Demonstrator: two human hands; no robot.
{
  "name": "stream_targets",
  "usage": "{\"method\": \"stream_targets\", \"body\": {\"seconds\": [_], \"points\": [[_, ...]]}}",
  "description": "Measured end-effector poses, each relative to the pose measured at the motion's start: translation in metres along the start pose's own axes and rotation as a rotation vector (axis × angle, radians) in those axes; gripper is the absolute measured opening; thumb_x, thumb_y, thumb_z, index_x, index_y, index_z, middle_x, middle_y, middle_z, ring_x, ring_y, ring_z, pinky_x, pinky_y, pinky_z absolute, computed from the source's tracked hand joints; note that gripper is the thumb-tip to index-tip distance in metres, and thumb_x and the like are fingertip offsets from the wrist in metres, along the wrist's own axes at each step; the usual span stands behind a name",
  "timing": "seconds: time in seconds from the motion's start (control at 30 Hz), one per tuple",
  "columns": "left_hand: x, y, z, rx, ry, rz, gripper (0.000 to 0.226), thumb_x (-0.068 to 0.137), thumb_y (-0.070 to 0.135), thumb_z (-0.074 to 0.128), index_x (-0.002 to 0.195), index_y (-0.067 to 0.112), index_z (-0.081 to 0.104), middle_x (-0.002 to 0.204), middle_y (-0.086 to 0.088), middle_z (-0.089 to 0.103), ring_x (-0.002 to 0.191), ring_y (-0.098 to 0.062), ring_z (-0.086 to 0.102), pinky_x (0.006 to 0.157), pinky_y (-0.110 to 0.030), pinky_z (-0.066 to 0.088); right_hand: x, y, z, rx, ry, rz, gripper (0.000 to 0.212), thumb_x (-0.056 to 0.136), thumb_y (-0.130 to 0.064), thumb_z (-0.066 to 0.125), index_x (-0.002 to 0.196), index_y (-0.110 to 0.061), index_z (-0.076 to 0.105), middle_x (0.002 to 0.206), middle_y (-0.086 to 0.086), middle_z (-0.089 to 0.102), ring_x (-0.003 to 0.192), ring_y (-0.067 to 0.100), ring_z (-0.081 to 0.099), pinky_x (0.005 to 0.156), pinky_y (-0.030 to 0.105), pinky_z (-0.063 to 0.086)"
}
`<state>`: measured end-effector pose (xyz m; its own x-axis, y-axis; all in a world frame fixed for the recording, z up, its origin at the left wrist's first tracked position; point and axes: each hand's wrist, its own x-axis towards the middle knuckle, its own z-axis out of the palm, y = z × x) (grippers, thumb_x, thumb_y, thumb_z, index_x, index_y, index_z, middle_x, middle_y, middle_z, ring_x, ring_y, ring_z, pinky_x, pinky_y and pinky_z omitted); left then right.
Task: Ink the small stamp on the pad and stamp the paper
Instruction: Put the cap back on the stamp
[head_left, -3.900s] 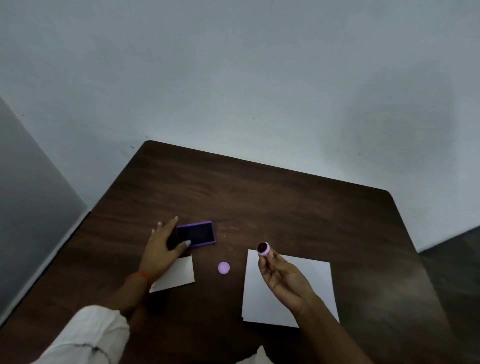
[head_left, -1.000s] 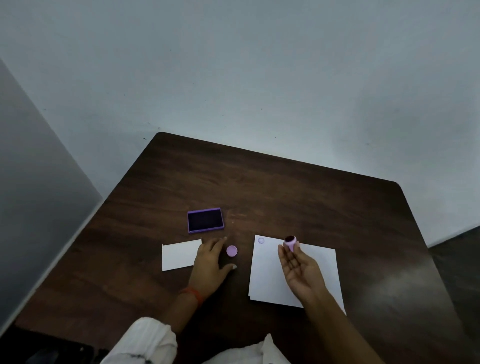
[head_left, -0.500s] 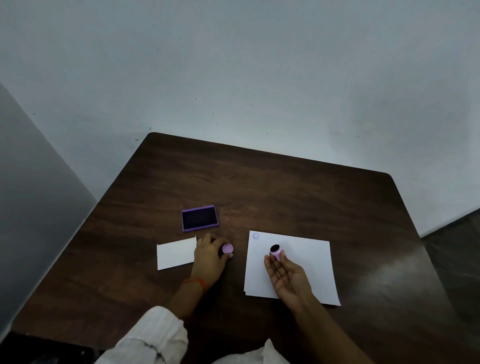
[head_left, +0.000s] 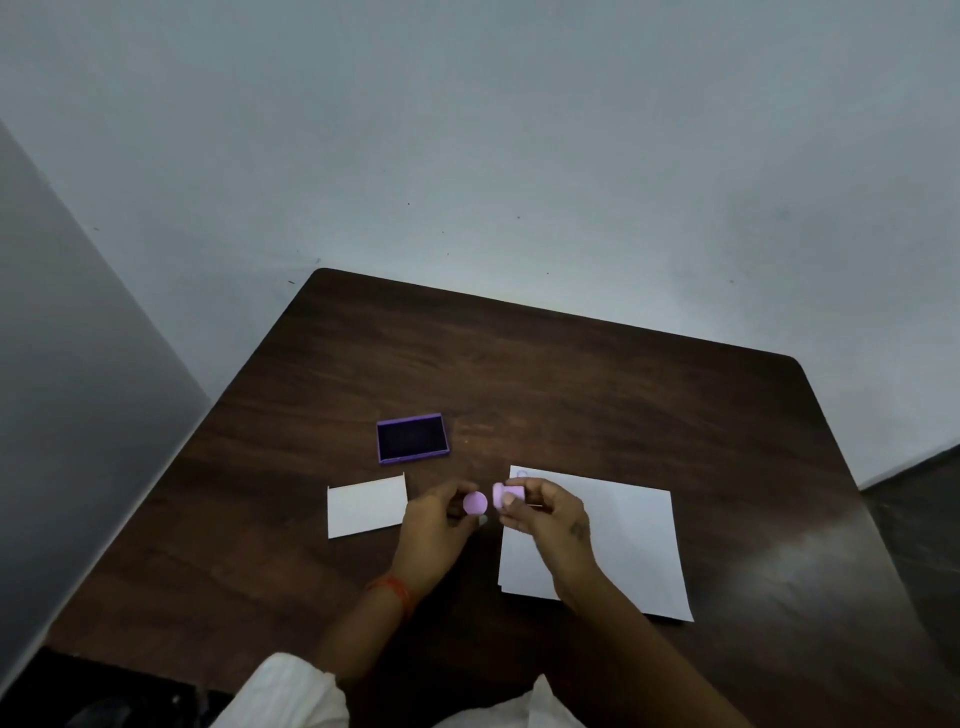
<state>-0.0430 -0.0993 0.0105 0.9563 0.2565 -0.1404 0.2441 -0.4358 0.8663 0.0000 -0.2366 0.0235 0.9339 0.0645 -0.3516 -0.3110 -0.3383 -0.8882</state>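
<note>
My right hand (head_left: 545, 512) grips the small pink stamp (head_left: 503, 493) sideways, its face turned left, just above the left edge of the white paper (head_left: 618, 540). My left hand (head_left: 435, 525) pinches the round pink cap (head_left: 475, 503), a small gap from the stamp. A faint round stamp mark (head_left: 522, 473) shows at the paper's top left corner. The purple ink pad (head_left: 412, 437) lies uncovered on the table, beyond my left hand.
A small white card (head_left: 366, 505) lies left of my left hand on the dark wooden table (head_left: 597, 395). The table stands in a corner of pale walls, and its right edge drops to a dark floor (head_left: 919, 493).
My left hand picked the pink cap up off the table. My right hand turned the stamp sideways and brought it left toward the cap. Earlier, a stamp mark appeared on the paper.
</note>
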Motion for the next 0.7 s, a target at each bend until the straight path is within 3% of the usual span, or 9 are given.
{"method": "stream_targets", "body": {"seconds": [0.1,0.23,0.37,0.47,0.5,0.6,0.7], "points": [[-0.004,0.006,-0.002,-0.054,0.014,0.017,0.023,0.082,0.014,0.066,0.104,0.020,0.065,0.104,0.001,0.069,0.085,0.003,0.057,0.073,-0.004,0.040,-0.005,0.000,0.007,-0.188,-0.013,-0.232,0.021,0.081,-0.025,0.070,0.099,-0.013,0.069,0.095,0.004,0.071,0.082,0.010,0.063,0.072,0.011,0.048],[-0.007,0.007,-0.005,-0.126,0.029,-0.002,0.024,0.081,0.014,0.067,0.105,0.019,0.065,0.101,0.002,0.070,0.089,-0.002,0.060,0.077,-0.007,0.042,-0.009,-0.006,0.009,-0.218,-0.059,-0.347,0.010,0.082,-0.016,0.067,0.091,-0.015,0.070,0.088,0.009,0.074,0.077,0.016,0.065,0.075,0.029,0.053],[-0.009,0.006,-0.007,-0.154,0.027,-0.007,0.029,0.079,0.012,0.069,0.107,0.019,0.065,0.100,0.007,0.068,0.088,0.004,0.059,0.072,-0.002,0.044,-0.006,-0.008,0.015,-0.269,-0.021,-0.269,0.016,0.082,-0.021,0.067,0.093,-0.009,0.071,0.095,0.013,0.073,0.079,0.016,0.061,0.080,0.023,0.049],[-0.009,0.002,-0.008,-0.146,0.038,-0.012,0.031,0.079,0.013,0.070,0.108,0.019,0.066,0.098,0.009,0.067,0.085,0.007,0.059,0.068,0.004,0.042,-0.004,-0.008,0.016,-0.258,-0.047,-0.260,0.021,0.082,-0.024,0.069,0.095,-0.008,0.071,0.097,0.012,0.073,0.086,0.019,0.065,0.086,0.028,0.053],[-0.008,0.001,-0.009,-0.132,0.040,-0.016,0.031,0.078,0.013,0.071,0.108,0.020,0.066,0.098,0.010,0.067,0.085,0.006,0.058,0.068,0.003,0.042,-0.003,-0.008,0.015,-0.259,-0.059,-0.259,0.022,0.082,-0.024,0.069,0.096,-0.008,0.071,0.097,0.011,0.073,0.087,0.019,0.065,0.085,0.026,0.054],[-0.007,0.001,-0.011,-0.097,0.036,-0.006,0.031,0.078,0.014,0.071,0.108,0.020,0.066,0.103,0.006,0.069,0.087,0.003,0.060,0.074,-0.003,0.043,-0.004,-0.007,0.013,-0.249,-0.055,-0.261,0.022,0.080,-0.025,0.071,0.094,-0.009,0.071,0.089,0.003,0.071,0.075,0.006,0.061,0.068,0.003,0.044],[-0.007,0.001,-0.013,-0.102,0.023,0.015,0.029,0.078,0.016,0.071,0.106,0.023,0.067,0.102,0.005,0.071,0.089,0.001,0.062,0.075,-0.007,0.047,-0.007,-0.002,0.014,-0.183,-0.072,-0.228,0.017,0.082,-0.024,0.068,0.093,-0.011,0.070,0.089,0.005,0.073,0.067,0.001,0.062,0.062,0.002,0.049]]}}
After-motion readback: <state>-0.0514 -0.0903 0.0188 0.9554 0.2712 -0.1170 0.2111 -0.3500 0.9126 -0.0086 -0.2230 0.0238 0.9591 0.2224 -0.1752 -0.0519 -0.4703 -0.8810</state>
